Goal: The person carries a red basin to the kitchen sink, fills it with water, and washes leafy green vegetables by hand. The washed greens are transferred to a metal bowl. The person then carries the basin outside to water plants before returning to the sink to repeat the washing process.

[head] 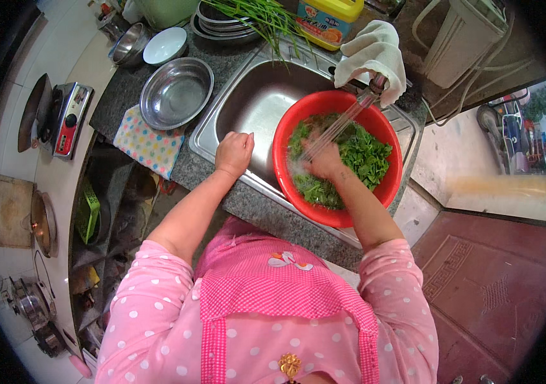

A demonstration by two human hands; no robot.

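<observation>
A red plastic basin [280, 189] stands on the right part of a stainless steel sink [249, 103]. Leafy greens [366, 156] float in the water inside it. My right hand [323, 156] is down among the greens, its fingers partly hidden by water and leaves, so its grip cannot be made out. From the faucet [371, 96], which has a white cloth [373, 57] draped over it, water streams into the basin beside that hand. My left hand [234, 152] is curled closed at the sink's front rim, with nothing visible in it.
Left of the sink, a steel bowl [177, 93] sits partly over a dotted cloth [150, 144]. Behind are a white bowl [165, 46], stacked metal dishes [225, 29], long green stalks [258, 14] and a yellow-capped jug [328, 21]. A portable gas stove [72, 120] stands at far left.
</observation>
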